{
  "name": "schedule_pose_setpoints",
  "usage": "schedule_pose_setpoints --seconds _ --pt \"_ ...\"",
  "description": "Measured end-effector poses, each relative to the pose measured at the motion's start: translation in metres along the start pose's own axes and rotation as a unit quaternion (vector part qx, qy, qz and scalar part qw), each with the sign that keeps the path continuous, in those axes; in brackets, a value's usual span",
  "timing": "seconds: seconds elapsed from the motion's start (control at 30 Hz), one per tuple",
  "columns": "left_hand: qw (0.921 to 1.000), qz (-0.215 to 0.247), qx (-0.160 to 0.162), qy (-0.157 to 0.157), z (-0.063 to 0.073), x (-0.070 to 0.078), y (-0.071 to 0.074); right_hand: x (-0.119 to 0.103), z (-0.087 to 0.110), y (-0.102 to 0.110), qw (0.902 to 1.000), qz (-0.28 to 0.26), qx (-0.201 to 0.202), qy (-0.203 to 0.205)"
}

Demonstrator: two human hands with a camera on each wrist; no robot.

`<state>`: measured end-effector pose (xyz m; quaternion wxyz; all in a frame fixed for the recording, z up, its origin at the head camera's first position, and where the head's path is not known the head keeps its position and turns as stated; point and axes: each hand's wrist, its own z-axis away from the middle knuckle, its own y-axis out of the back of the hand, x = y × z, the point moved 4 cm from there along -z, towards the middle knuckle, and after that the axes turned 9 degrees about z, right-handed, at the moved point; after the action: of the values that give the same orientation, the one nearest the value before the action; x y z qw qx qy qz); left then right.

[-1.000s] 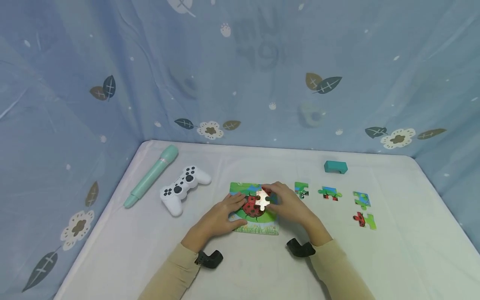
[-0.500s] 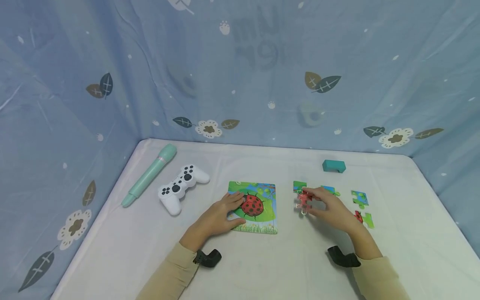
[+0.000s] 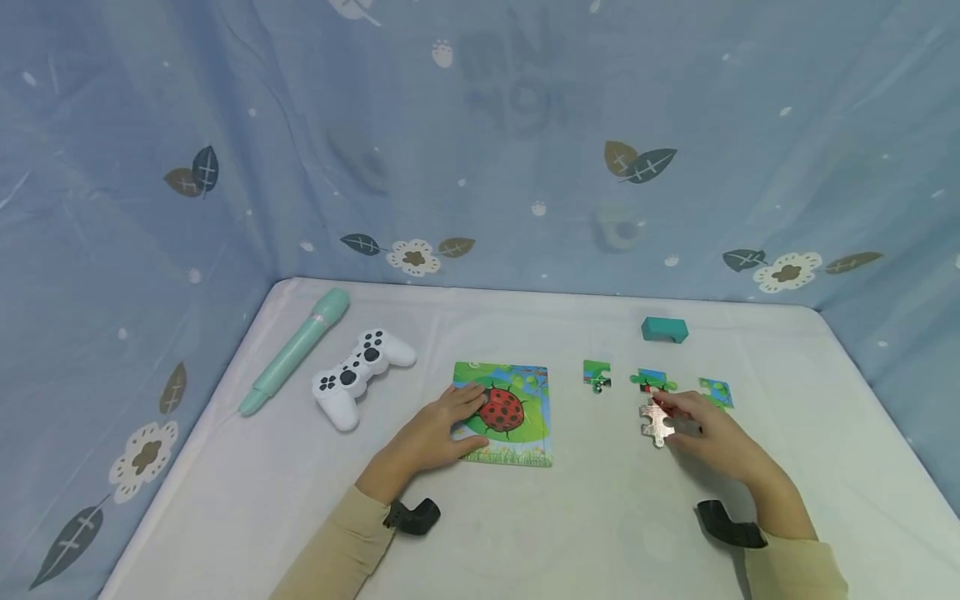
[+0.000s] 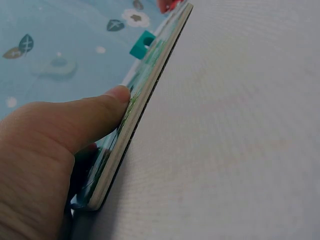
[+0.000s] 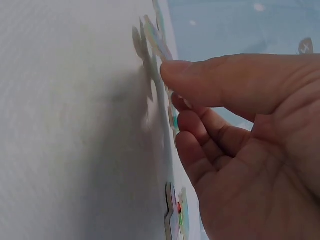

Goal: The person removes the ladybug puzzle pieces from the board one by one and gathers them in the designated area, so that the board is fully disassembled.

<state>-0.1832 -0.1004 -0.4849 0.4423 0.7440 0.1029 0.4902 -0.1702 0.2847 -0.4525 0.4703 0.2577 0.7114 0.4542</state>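
Note:
A square puzzle board [image 3: 517, 450] with a ladybug picture lies flat at the middle of the white table. My left hand [image 3: 431, 432] rests on its left side, fingers spread over the picture. In the left wrist view the thumb [image 4: 107, 107] lies over the edge of the board [image 4: 142, 97]. My right hand [image 3: 720, 437] pinches a jigsaw piece [image 3: 657, 423], tilted and shiny with glare, between thumb and fingers. The right wrist view shows that piece [image 5: 156, 40] past the thumb tip. A blue-and-red piece [image 3: 652, 380] lies just beyond it.
A green piece [image 3: 596, 372] lies right of the board, and a blue piece [image 3: 717, 391] lies partly behind the right hand. A teal arch block [image 3: 664, 329] stands farther back. At left are a white game controller [image 3: 360, 375] and a mint-green microphone-shaped stick [image 3: 296, 354]. Patterned cloth [image 3: 525, 150] hangs behind.
My right hand has carried the jigsaw piece from above the board rightward toward the loose pieces, now covering one of them. The left hand has stayed on the board.

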Motion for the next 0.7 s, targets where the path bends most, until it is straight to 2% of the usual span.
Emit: schedule_pose_setpoints --seconds 0.23,0.43,0.7 --pt "1.0 0.0 0.001 0.005 0.001 -0.0009 0.0 0.0022 -0.0008 -0.0008 0.9987 0.037 -0.029 -0.02" --pt "1.0 0.004 0.001 -0.002 0.0003 -0.0002 0.0008 0.0028 0.0 -0.0041 0.9968 0.035 -0.053 -0.048" --pt "0.9999 0.006 0.003 -0.009 -0.0009 -0.001 0.0005 0.0026 0.0 -0.0042 0.9962 0.041 -0.057 -0.052"
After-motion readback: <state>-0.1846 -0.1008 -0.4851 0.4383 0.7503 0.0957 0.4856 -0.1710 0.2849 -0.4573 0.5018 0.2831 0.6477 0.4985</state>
